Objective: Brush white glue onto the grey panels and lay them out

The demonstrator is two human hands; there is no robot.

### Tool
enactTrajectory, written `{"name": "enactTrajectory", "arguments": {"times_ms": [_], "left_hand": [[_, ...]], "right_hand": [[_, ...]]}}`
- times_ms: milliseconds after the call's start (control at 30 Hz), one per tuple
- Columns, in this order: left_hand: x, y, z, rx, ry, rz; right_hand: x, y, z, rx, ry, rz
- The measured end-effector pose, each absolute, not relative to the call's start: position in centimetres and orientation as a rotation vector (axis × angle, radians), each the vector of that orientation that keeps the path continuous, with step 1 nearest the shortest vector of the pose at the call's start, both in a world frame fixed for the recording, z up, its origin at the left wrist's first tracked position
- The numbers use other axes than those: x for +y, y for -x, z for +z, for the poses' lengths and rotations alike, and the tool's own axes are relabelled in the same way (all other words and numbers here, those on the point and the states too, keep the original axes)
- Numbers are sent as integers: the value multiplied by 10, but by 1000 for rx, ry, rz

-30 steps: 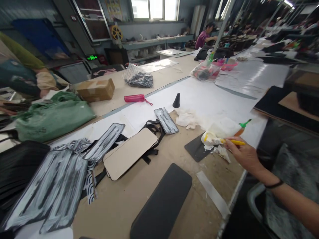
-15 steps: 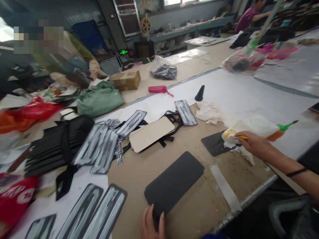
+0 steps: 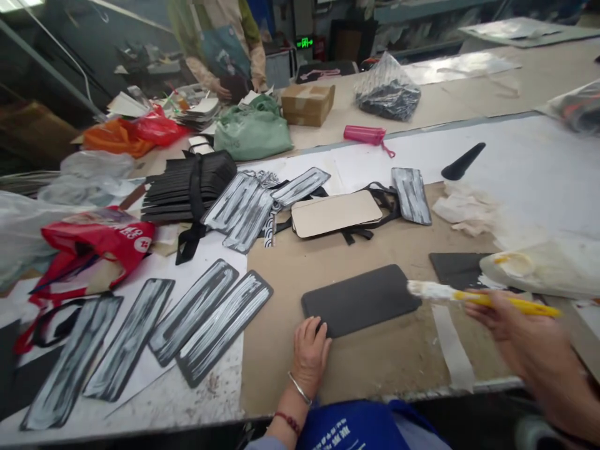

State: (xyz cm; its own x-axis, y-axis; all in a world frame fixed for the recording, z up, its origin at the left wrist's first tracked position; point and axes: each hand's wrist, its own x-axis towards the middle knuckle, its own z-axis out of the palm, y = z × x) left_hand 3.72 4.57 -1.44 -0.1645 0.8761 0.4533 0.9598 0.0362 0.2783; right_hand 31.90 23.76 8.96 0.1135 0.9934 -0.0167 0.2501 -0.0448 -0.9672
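A flat black panel (image 3: 360,300) with rounded corners lies on the brown board in front of me. My left hand (image 3: 310,350) grips its near left corner, fingertips over the edge. In my right hand (image 3: 515,331) is a paintbrush (image 3: 509,304) with a yellow handle. White, wet-looking stuff coats its bristles, which touch or hover just over the panel's right end. Behind the brush, a whitish plastic container (image 3: 548,272) with an opening lies beside another dark panel (image 3: 459,267).
Several white-streaked dark panels (image 3: 225,328) lie at left. Beyond are beige panels (image 3: 337,214), a black stack (image 3: 187,184), a red bag (image 3: 100,244), a green bag (image 3: 253,128), a cardboard box (image 3: 308,105) and a pink cylinder (image 3: 364,134). A co-worker (image 3: 225,47) stands across the table.
My right hand has brought the brush from the white container to the black panel's right end. My left hand stays at the panel's corner. The view has swung left.
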Motion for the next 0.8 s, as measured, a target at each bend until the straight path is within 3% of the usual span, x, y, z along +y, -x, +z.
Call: {"name": "enactTrajectory", "arguments": {"times_ms": [100, 233, 500, 800], "left_hand": [[46, -38, -14, -2082, 1944, -887], [46, -37, -14, -2078, 1955, -956], [46, -33, -11, -2134, 1972, -1002], [46, -29, -20, -2057, 1995, -1017]], "right_hand": [[201, -228, 83, -1140, 1376, 1475], [178, -155, 67, -1167, 1286, 1637], [179, -131, 40, -1260, 1296, 1605], [227, -205, 41, -1215, 1453, 1256]]}}
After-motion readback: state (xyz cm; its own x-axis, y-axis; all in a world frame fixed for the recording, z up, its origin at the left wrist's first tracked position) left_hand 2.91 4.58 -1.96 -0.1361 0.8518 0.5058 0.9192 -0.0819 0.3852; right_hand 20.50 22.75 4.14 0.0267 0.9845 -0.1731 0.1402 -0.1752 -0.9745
